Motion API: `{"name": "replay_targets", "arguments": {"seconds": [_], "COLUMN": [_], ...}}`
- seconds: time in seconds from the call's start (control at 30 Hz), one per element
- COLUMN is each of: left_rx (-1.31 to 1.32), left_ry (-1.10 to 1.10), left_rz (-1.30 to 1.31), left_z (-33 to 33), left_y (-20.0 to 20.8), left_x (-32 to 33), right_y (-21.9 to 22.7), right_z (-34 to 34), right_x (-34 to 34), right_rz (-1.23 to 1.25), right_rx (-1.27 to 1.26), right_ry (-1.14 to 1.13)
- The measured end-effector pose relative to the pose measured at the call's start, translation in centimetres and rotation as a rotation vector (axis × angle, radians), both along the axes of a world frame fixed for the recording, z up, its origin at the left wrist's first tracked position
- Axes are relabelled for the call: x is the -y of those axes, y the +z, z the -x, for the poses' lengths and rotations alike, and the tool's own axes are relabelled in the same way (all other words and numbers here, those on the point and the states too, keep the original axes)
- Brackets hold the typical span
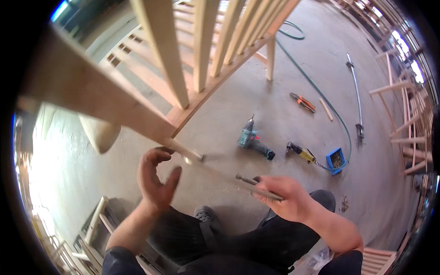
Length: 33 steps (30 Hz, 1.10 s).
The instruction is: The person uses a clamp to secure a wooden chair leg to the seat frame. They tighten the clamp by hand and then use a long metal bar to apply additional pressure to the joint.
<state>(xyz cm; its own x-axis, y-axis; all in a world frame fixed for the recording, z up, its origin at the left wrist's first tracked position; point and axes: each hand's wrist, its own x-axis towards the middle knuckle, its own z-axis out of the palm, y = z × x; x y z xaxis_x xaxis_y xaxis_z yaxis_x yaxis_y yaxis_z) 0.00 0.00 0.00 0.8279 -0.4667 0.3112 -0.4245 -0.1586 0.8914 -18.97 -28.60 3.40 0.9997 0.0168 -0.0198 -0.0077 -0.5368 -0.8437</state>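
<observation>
Right hand (288,194) gripping slim tool (268,194); slatted wooden frame (204,96).

Recognisable as a woodworking workshop by slatted wooden furniture (198,101); concrete floor (311,137) scattered with power drill (248,139), pliers (303,103) and hose (314,85); edged with wooden frames (392,87).

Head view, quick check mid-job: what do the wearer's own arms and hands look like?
The left hand and right hand are bare, without gloves. Dark sleeves end near the elbows, leaving both forearms uncovered. No watch or wristband shows.
</observation>
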Motion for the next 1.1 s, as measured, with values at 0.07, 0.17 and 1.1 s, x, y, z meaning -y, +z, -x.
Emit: {"name": "replay_targets", "arguments": {"seconds": [0.07,0.17,1.1], "left_rx": [-0.233,-0.611,-0.664], "left_ry": [0.116,0.191,0.453], "left_rz": [0.0,0.068,0.189], "left_z": [-0.9,0.2,-5.6], "left_y": [0.9,-2.6,-4.9], "left_x": [-0.8,-2.3,-4.2], "right_y": [0.4,-1.2,-11.1], "right_z": [-1.0,-1.7,-17.2], "right_x": [-0.4,-1.4,-6.0], "right_rz": [-0.137,-0.238,-0.112], "right_rx": [-0.054,-0.185,0.045], "right_ry": [-0.036,-0.171,-0.186]}}
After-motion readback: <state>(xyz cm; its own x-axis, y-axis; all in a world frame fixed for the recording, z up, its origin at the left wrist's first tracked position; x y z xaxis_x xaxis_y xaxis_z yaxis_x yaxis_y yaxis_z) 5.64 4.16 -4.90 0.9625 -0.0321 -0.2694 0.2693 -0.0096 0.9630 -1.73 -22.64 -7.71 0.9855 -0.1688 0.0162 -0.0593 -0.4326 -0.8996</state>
